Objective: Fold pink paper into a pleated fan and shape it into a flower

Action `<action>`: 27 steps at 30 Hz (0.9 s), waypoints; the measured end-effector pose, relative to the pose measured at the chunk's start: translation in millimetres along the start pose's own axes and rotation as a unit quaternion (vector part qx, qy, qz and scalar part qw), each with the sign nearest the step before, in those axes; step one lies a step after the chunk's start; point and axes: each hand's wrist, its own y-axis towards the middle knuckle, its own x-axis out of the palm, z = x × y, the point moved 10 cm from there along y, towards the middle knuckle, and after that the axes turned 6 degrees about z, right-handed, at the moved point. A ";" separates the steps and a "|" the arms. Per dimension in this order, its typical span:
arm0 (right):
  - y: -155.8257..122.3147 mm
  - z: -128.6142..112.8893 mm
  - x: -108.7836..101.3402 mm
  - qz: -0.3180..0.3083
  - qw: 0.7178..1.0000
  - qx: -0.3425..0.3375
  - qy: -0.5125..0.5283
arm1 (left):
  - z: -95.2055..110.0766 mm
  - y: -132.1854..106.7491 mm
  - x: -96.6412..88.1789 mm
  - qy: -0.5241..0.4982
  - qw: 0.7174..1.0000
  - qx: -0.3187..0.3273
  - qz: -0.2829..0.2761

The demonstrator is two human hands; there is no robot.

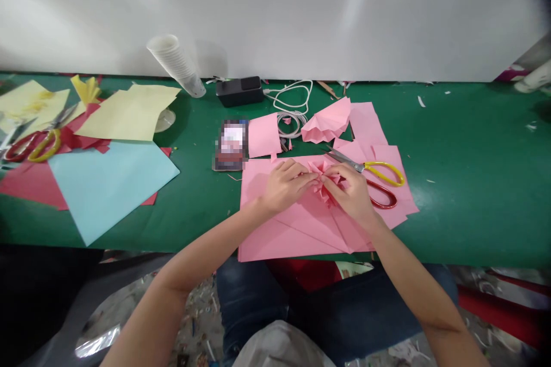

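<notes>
Between my two hands is a pink folded paper flower with pointed, pleated petals. My left hand pinches its left side, thumb and fingers pressed together. From the other side my right hand pinches it near the centre, so the fingertips of both hands almost meet. Under the hands lie large pink paper sheets. Just right of my right hand rest scissors with one yellow and one red handle, blades apart. A pleated pink paper fan lies beyond the hands, beside a small pink square.
A phone, a black power adapter, a coiled white cable and a leaning stack of plastic cups stand toward the white wall. Leftward lie blue paper, yellow paper and another pair of scissors.
</notes>
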 end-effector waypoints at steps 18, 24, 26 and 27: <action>-1.7 12.1 -5.6 0.021 0.999 0.028 0.004 | -8.6 -1.1 1.7 0.011 0.999 -0.034 0.002; -1.6 17.5 -9.6 0.039 0.998 0.041 -0.006 | -6.7 -3.7 11.4 0.017 0.998 -0.019 -0.049; 0.3 15.7 -7.3 0.015 0.999 0.038 -0.022 | -1.6 -3.4 11.4 0.018 0.998 0.006 -0.054; 1.3 14.3 -6.3 0.002 0.999 0.036 -0.028 | 1.9 -2.6 10.0 0.018 0.998 0.021 -0.051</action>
